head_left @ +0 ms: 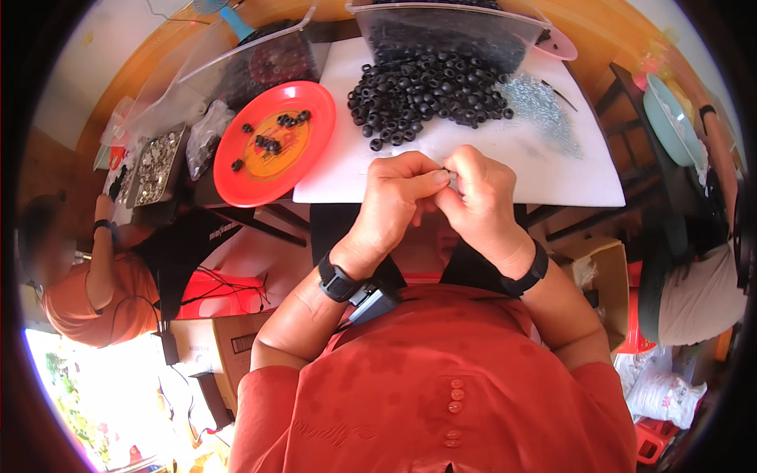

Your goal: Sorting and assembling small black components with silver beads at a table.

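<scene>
My left hand (394, 193) and my right hand (482, 201) meet at the near edge of a white board (335, 162). Thumbs and fingers pinch together around something tiny and dark, with a greyish bit beside it; the fingers cover most of it, so its kind is unclear. Just beyond my hands lies a heap of small black ring-shaped parts (426, 94). Right of the heap, tiny pale, shiny pieces (544, 110) are scattered. An orange-red plate (319, 110) to the left carries several black parts, some bunched together.
Behind the heap stands a clear plastic bin (449, 35) of black parts; another clear bin (244, 67) sits at left. A metal tray (158, 165) holds small shiny pieces. People sit at both sides. A cardboard box (607, 284) is below right, and a teal basin (670, 118) at far right.
</scene>
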### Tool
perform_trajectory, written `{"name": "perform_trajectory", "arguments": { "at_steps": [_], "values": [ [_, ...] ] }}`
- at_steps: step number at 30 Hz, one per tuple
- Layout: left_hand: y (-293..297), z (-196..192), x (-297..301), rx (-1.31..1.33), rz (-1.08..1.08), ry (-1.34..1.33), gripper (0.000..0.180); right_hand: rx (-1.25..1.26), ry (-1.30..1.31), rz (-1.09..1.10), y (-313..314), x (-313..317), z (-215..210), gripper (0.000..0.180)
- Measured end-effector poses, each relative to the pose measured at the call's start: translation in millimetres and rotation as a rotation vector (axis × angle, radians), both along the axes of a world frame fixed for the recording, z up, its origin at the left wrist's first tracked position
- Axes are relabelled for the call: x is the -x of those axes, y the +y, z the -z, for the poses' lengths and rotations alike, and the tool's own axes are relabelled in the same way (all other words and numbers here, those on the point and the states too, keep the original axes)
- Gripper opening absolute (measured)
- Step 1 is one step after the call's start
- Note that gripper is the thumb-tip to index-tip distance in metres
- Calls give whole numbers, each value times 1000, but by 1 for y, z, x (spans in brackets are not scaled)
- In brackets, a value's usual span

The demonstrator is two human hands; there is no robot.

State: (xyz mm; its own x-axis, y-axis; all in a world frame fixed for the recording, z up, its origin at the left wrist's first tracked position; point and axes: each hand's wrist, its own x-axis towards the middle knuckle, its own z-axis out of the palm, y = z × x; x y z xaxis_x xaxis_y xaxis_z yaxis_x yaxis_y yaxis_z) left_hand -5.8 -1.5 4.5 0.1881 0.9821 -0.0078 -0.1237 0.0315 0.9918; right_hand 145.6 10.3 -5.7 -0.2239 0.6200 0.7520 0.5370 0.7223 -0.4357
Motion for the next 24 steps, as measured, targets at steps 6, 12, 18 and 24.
{"name": "perform_trajectory", "arguments": {
  "at_steps": [6, 12, 18, 24],
  "values": [
    [-3, 3, 0, 4, 48, -64, 16, -40, -57, -67, 5, -10, -9, 23],
    [-3, -2, 6, -19, 77, -17, 17, -218, -148, 28, 1, 1, -6, 25],
    [-4, 0, 4, 16, 59, -81, 16, 488, 255, -205, 2, -4, 6, 25],
    [-5, -1, 5, 0, 63, -71, 15, -139, -61, 11, 1, 6, 2, 25]
  ]
}}
